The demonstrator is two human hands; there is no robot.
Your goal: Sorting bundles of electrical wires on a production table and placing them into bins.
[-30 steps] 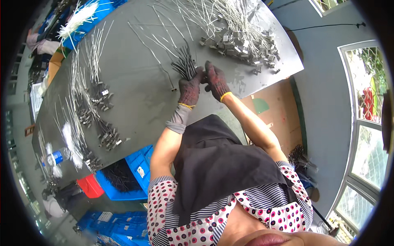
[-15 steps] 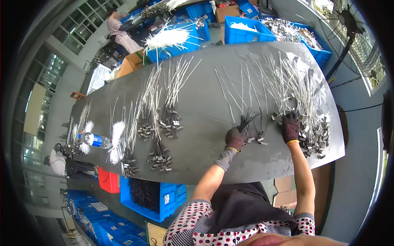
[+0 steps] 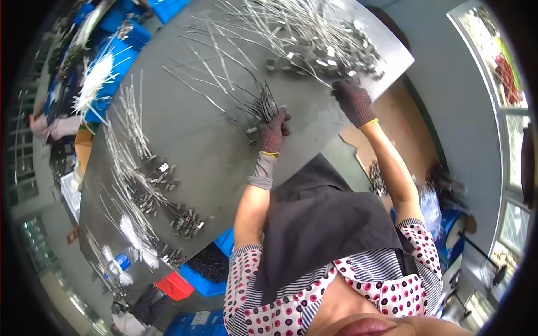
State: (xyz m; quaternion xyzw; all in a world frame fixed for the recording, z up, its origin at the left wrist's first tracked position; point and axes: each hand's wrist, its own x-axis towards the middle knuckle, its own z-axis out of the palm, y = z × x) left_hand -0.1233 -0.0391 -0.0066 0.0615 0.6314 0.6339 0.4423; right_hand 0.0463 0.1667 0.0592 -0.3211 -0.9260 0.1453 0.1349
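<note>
Dark knitted gloves cover both of my hands. My left hand [image 3: 273, 130] is closed around a bunch of thin cables [image 3: 265, 105], whose dark ends stick up out of the fist. Long pale wires fan out across the table from beside that bunch. Farther right, my right hand [image 3: 353, 101] has its fingers pinched on the end of a single pale wire [image 3: 318, 77]. This wire runs back to a big heap of cables [image 3: 330, 47] with small dark and whitish connectors, just beyond the right hand.
More cable bundles [image 3: 159, 185] lie along the left of the grey table [image 3: 207, 140]. Near them are a plastic bottle [image 3: 120, 262] and white tie strips [image 3: 137, 241]. Blue crates [image 3: 204, 280] and a red container [image 3: 175, 285] stand below the edge. Another person [image 3: 59, 127] is at far left.
The view has swung round, so the table sits tilted. My right hand has come off the cable heap toward the table's near edge, drawing out a wire. My left hand still grips its bunch.
</note>
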